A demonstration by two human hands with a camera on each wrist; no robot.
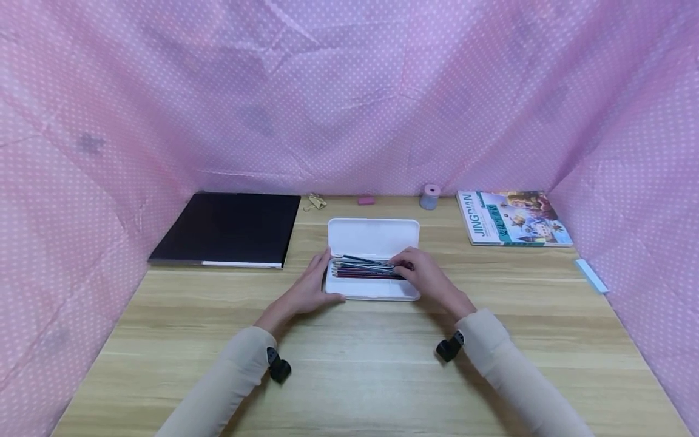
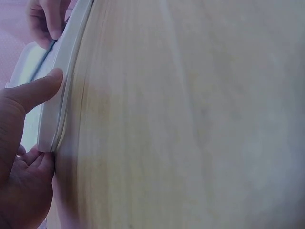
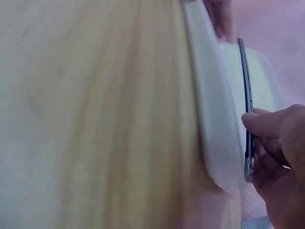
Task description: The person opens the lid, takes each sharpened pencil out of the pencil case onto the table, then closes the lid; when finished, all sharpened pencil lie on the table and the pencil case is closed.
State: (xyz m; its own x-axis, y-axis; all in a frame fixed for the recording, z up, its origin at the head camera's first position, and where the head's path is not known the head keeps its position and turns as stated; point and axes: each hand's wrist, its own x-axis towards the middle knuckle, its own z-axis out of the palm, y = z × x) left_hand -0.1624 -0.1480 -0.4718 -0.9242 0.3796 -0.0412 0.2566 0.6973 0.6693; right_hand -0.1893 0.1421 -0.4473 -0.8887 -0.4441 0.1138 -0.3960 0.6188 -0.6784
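Note:
A white pencil case [image 1: 379, 290] lies with its lid [image 1: 374, 237] raised at the back. Several dark red and dark blue pencils [image 1: 360, 271] lie side by side in it. My left hand [image 1: 311, 288] holds the case's left end, its thumb [image 2: 43, 88] along the front wall and the other fingers around the end. Between thumb and fingers, my right hand [image 1: 423, 276] pinches a dark pencil [image 3: 247, 86] near its blunt end, over the right part of the case. Its tip points left, above the other pencils.
Behind the case are a gold binder clip [image 1: 315, 201], a pink eraser [image 1: 366, 200] and a spool-like roll [image 1: 429, 197]. A black folder [image 1: 229, 230] lies left; a book [image 1: 516, 218] and a pale blue strip [image 1: 591, 276] lie right. Pink dotted cloth [image 1: 349, 97] surrounds the wooden table [image 1: 355, 376].

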